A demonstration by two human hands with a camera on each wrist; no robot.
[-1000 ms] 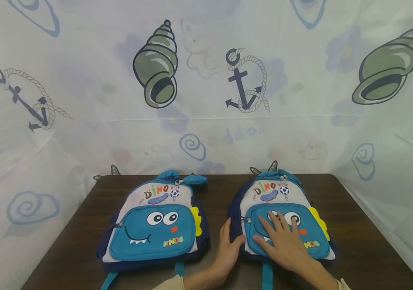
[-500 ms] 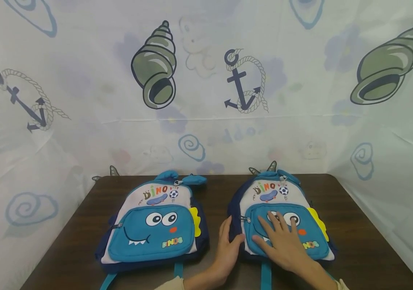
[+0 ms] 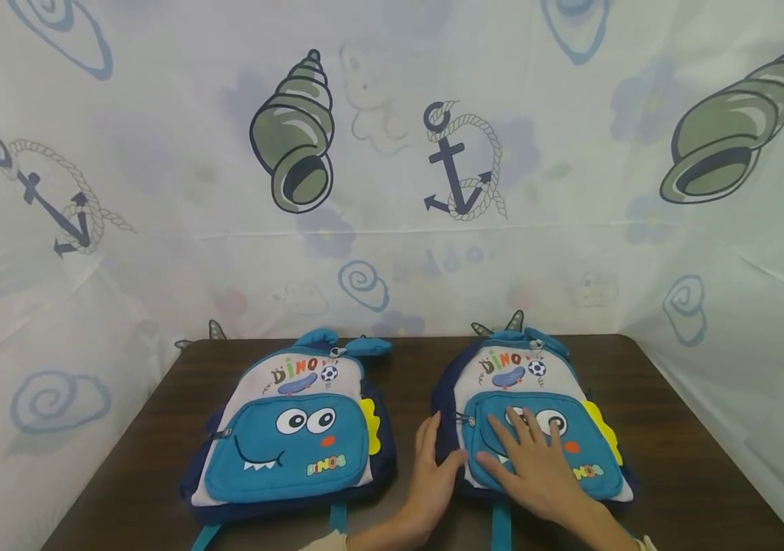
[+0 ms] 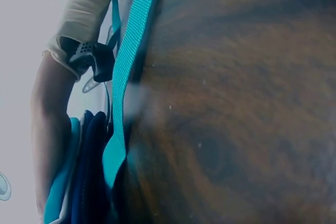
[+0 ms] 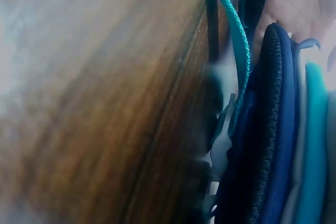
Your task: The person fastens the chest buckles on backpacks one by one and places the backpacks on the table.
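A child's backpack (image 3: 557,381) with a blue dinosaur-face pocket lies front up on the right half of the table. My right hand (image 3: 544,474) rests on that pocket, fingers spread, covering part of the printed eyes and mouth. Along the backpack's left side my left hand (image 3: 431,476) stands on edge, fingers upward and thumb at the lower left corner. Its look-alike, a second backpack (image 3: 288,440), lies to the left, touched by neither hand. A teal strap (image 5: 239,40) runs beside the navy backpack edge (image 5: 273,129) in the right wrist view.
Dark wooden table (image 3: 151,459) under both backpacks, with a strip of it between them. Teal straps (image 3: 339,516) hang toward the front edge. A pale printed cloth (image 3: 392,176) encloses the table at the back and sides.
Both hands and both backpacks hold their places. Only the head view has tilted up slightly, so the scene sits a little lower.
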